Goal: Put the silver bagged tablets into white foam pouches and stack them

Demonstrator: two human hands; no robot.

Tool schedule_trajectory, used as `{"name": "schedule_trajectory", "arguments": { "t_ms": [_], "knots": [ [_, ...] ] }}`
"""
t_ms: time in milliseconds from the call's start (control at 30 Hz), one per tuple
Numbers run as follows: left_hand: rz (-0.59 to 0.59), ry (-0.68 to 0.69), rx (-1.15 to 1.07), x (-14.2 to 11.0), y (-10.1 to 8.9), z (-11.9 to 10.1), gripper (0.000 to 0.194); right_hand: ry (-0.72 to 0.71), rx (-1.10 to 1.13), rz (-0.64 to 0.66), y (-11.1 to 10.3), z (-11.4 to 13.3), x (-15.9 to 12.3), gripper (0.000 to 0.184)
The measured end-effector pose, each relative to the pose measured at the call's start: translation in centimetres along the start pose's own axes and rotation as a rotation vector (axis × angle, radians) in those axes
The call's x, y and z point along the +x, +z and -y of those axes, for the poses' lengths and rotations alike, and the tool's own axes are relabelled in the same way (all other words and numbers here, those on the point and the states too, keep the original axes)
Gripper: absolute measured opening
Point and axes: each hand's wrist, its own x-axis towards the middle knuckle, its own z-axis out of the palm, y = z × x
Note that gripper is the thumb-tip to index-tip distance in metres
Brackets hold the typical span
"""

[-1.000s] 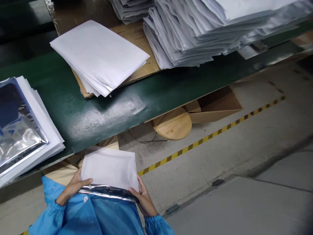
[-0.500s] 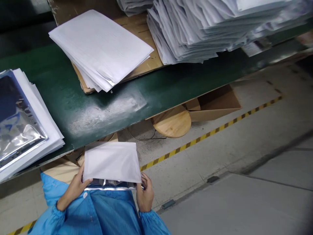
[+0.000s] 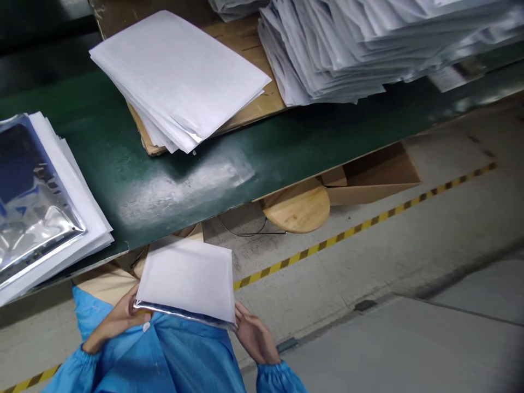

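Observation:
A white flat envelope is in front of my blue smock, tilted down toward the right. Along its near side runs a shiny silver edge. My left hand grips its left corner, the thumb below the near edge and the fingers partly hidden behind. At the right edge, my right hand has its fingers stretched out, with the fingertips against the envelope. Nearest on the bench is a pile of white envelopes, topped by a shiny silver bag with a dark panel.
A green bench crosses the view. It carries cardboard under a small white stack, and a tall stack of white envelopes. Below are a round wooden stool, an open carton and yellow-black floor tape.
The envelope has tilted, its right side dropping, and less of the silver part shows below it. My right hand has loosened from the corner and straightened its fingers. The view has shifted slightly.

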Motion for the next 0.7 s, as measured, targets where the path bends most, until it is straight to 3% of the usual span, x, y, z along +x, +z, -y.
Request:
{"name": "schedule_trajectory", "arguments": {
  "t_ms": [67, 100, 167, 267, 333, 433, 700],
  "knots": [
    [0.051, -0.047, -0.089, 1.5, -1.5, -0.7, 0.088, -0.012, -0.017, -0.088, 0.5, 1.5, 2.7, 0.062],
    [-0.018, -0.044, -0.147, 2.8, -2.1, -1.1, 0.085, -0.035, -0.030, -0.147, 0.9, 2.3, 4.4, 0.063],
    [-0.280, -0.014, -0.194, 6.2, -2.5, -1.6, 0.069, -0.100, -0.047, -0.204, 1.9, 3.6, 7.8, 0.059],
    [-0.325, -0.005, -0.201, 11.3, -1.6, -2.2, 0.052, -0.199, -0.069, -0.229, 3.4, 4.7, 11.5, 0.050],
    [-0.320, -0.020, -0.190, 13.0, -0.5, -2.5, 0.045, -0.251, -0.081, -0.270, 4.1, 4.8, 12.2, 0.046],
    [-0.324, -0.073, -0.167, 12.5, 0.7, -2.7, 0.043, -0.286, -0.091, -0.339, 4.2, 3.9, 11.3, 0.050],
    [-0.348, -0.180, -0.203, 7.4, 2.0, -1.0, 0.071, -0.223, -0.155, -0.457, 2.5, -0.7, 6.8, 0.056]
  ]
}}
